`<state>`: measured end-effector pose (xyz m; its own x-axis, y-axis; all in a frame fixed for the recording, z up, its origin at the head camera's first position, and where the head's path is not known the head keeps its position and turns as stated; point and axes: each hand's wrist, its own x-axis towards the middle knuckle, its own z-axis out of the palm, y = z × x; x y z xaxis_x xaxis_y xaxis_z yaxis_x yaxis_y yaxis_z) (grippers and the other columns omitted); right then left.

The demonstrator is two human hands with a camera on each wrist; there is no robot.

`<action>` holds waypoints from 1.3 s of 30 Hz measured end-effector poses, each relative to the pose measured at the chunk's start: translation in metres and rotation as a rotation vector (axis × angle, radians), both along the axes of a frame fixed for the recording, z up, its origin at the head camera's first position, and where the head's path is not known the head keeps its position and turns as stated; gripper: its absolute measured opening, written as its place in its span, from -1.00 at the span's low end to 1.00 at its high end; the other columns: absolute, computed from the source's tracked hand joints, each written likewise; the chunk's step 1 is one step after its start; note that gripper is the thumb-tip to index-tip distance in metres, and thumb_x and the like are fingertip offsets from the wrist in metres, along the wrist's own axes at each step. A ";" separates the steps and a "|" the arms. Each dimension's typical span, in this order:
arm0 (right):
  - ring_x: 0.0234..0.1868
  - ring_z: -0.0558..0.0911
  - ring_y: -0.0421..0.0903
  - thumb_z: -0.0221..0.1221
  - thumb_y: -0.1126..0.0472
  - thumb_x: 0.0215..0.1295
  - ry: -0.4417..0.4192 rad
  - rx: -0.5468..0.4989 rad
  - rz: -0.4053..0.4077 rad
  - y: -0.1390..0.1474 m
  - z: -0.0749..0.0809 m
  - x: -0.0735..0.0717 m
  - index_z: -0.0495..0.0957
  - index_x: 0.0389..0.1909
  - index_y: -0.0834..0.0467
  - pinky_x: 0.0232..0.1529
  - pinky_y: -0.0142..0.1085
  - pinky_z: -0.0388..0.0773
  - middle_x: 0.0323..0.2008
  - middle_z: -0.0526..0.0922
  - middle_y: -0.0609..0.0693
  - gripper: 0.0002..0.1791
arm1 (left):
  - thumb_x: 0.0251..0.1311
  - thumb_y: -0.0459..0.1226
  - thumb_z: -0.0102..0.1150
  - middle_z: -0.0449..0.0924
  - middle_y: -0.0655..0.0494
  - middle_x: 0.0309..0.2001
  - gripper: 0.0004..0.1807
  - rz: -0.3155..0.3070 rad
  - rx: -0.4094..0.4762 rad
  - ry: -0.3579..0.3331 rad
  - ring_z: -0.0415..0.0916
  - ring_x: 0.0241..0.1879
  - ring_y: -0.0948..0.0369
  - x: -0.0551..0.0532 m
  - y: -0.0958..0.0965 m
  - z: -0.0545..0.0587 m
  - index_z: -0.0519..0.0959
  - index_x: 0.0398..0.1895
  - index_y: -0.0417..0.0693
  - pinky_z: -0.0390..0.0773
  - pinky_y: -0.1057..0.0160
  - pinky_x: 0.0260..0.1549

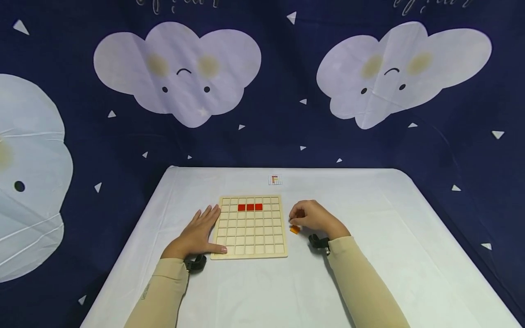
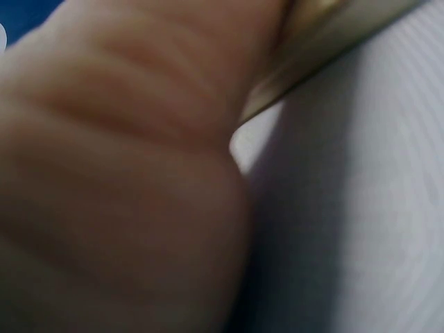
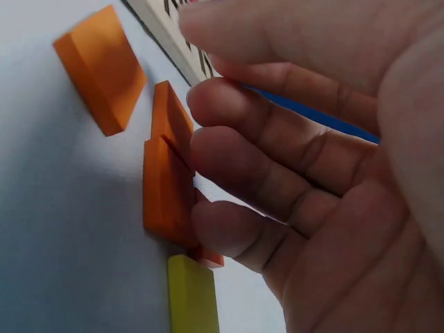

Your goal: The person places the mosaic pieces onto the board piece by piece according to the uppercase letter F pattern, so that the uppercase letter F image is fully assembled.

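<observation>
Orange tiles [image 1: 295, 229], 3 o'clock of board [image 1: 249, 231] | probably light, rigid; best hold: side edges | left hand [image 1: 198, 233]: splayed, 9 o'clock edge | right hand [image 1: 313, 217]: curled, grasp unclear

grid board [image 1: 250, 231]: pale wood, smooth | orange tiles [image 3: 166, 198]: smooth, matt | bench [image 1: 258, 291]: cloth-covered | backdrop [image 1: 283, 136]: creased cloth | sleeves [image 1: 365, 282]: cloth

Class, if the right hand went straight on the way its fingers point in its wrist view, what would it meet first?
Most likely the orange tiles, just off the fingertips of the right hand; depth there is unclear.
</observation>
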<state>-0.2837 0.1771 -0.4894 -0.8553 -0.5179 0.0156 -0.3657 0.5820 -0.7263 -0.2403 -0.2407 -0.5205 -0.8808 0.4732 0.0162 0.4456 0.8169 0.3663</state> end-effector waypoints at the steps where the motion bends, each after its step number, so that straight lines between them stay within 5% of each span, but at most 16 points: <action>1: -0.31 0.65 -0.16 0.50 0.30 0.25 0.008 -0.002 0.010 0.000 0.000 0.000 0.75 -0.27 0.10 -0.25 -0.24 0.64 -0.32 0.71 -0.18 -0.88 | -0.20 0.46 0.50 -0.09 -0.23 0.66 0.57 0.002 0.000 0.002 -0.21 0.63 -0.16 0.000 0.000 0.000 -0.02 0.67 -0.33 -0.22 -0.19 0.55; 12: -0.42 0.65 -0.14 0.58 0.30 0.13 -0.045 0.006 0.050 0.000 0.002 0.005 0.73 -0.32 0.12 -0.37 -0.27 0.63 -0.46 0.71 -0.13 -0.81 | -0.19 0.45 0.50 -0.08 -0.24 0.66 0.56 -0.006 0.008 0.004 -0.20 0.63 -0.17 -0.001 -0.001 0.001 -0.01 0.66 -0.36 -0.22 -0.20 0.55; 24: -0.37 0.62 -0.18 0.59 0.36 0.07 0.026 0.078 0.062 -0.004 0.003 0.010 0.73 -0.32 0.12 -0.31 -0.28 0.65 -0.37 0.66 -0.14 -0.77 | -0.17 0.46 0.47 -0.11 -0.19 0.67 0.56 -0.009 -0.013 0.003 -0.24 0.64 -0.13 -0.001 -0.001 -0.001 -0.03 0.68 -0.32 -0.25 -0.16 0.56; 39: -0.34 0.65 -0.18 0.62 0.41 -0.03 0.003 0.100 0.064 -0.006 0.011 0.017 0.66 -0.35 0.17 -0.26 -0.27 0.68 -0.31 0.68 -0.07 -0.68 | -0.19 0.43 0.52 -0.07 -0.22 0.66 0.54 -0.009 0.015 0.016 -0.19 0.63 -0.15 0.001 -0.001 0.000 0.01 0.66 -0.35 -0.21 -0.18 0.55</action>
